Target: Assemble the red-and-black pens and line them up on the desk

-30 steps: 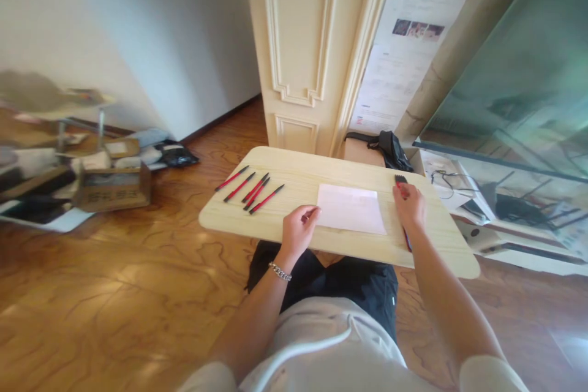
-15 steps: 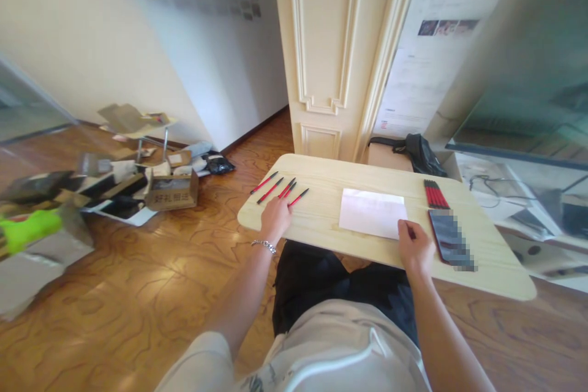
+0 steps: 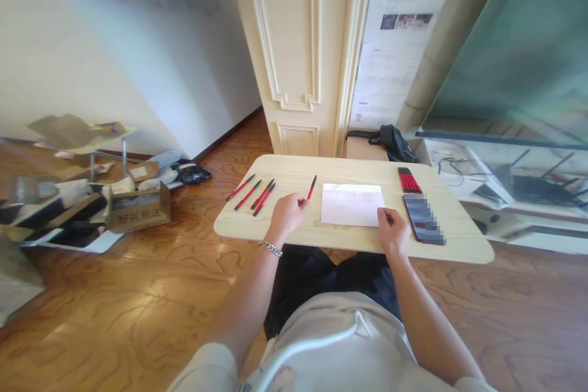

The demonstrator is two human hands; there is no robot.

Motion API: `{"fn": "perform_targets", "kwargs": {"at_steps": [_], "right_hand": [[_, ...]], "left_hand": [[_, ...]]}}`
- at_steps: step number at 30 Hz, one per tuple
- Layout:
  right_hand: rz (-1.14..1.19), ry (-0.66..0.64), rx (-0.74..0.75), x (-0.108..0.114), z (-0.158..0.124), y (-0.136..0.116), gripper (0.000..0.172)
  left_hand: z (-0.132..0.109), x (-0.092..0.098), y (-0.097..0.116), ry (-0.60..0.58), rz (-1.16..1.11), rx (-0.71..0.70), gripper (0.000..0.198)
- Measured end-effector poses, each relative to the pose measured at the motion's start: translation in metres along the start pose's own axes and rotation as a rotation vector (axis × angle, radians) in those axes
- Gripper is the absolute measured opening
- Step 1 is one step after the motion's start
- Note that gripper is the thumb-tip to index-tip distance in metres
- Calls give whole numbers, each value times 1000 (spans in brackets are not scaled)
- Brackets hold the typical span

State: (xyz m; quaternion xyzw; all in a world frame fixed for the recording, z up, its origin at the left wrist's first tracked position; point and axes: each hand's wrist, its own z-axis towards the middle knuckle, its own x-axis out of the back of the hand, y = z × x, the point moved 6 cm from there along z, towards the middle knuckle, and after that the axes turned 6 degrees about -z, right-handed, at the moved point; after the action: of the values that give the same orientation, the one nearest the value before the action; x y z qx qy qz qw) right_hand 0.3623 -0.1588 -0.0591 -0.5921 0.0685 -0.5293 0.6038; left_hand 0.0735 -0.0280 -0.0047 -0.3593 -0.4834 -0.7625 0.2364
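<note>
My left hand (image 3: 287,213) pinches one red and black pen (image 3: 312,187), lifted with its tip pointing away from me, just left of a white sheet of paper (image 3: 352,204) on the light wooden table (image 3: 349,241). Several more red pens (image 3: 252,193) lie in a row at the table's left. My right hand (image 3: 393,233) rests curled at the paper's near right corner, fingertips on the sheet. A bundle of red pens (image 3: 408,180) and a dark phone (image 3: 423,217) lie right of the paper.
A cream panelled column (image 3: 298,49) rises behind the table. A black bag (image 3: 391,142) sits on a box beyond the far edge. Cardboard boxes and clutter (image 3: 105,196) cover the wooden floor at left. A glass cabinet (image 3: 514,92) stands at right.
My left hand went to the row of pens, picked one up and carried it right toward the paper. My right hand left the pen bundle and settled at the paper's near corner.
</note>
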Motion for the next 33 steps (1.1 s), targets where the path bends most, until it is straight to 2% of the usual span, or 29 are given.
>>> {"fn": "perform_targets", "kwargs": {"at_steps": [3,5,8,11,14,17,22,27,33], "right_hand": [[-23,-12,45,-1,-1,-5,44],[-46,-22,47,-1,-1,-7,43],[-80,-33,63,-2,-1,-9,41],[-179,-67,99,-5,-1,-12,38],[-312,-120,145,-9,-3,-16,34],[-405,-170,199,-14,-6,-20,27],[-497,-243,220,-21,-10,-20,22],[-536,-302,256,-19,-11,-20,22],[-610,-490,215,-25,10,-34,33]], "left_hand": [[2,-34,41,-49,28,-26,25],[2,-57,58,-76,75,-3,26],[0,-85,69,-95,125,22,23],[-4,-100,71,-103,125,43,23],[-8,-102,69,-132,84,51,32],[-11,-95,67,-133,53,25,39],[-20,-83,56,-48,40,-110,24],[-29,-77,38,3,-22,-132,17],[-32,-73,35,69,-70,-158,16]]}}
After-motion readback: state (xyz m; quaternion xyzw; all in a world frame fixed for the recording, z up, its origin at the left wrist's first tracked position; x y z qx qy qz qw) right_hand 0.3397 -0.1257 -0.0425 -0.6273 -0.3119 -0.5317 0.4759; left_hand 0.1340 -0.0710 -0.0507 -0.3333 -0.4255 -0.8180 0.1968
